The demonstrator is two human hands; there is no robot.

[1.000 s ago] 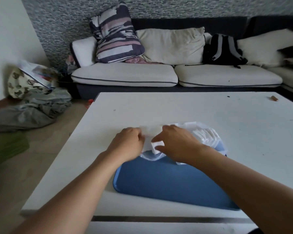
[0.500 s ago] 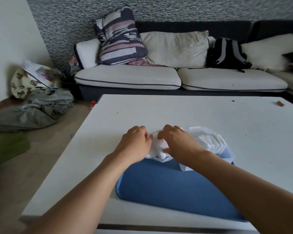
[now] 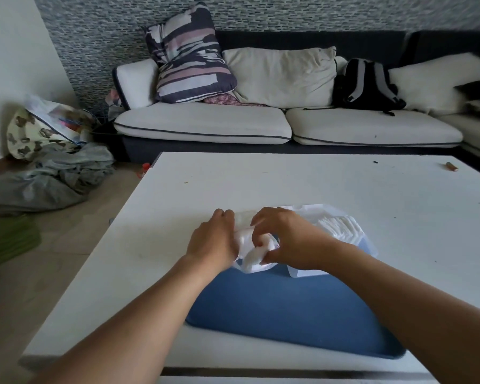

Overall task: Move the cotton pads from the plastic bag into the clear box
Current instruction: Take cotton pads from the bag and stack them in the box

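A crumpled plastic bag of white cotton pads sits at the far end of a blue tray. My left hand grips the bag's left side. My right hand pinches the bag's top with curled fingers, thumb underneath. To the right stands the clear box, with a row of cotton pads standing on edge inside it. My right wrist hides the box's near left part.
The tray lies on a white table. A small brown object lies near the table's far right edge. Behind the table stands a sofa with cushions and a black backpack. Clothes and bags lie on the floor at left.
Both hands have closed in on the bag and bunched it up. The right hand's fingers have curled further into the bag's top. The camera has shifted slightly.
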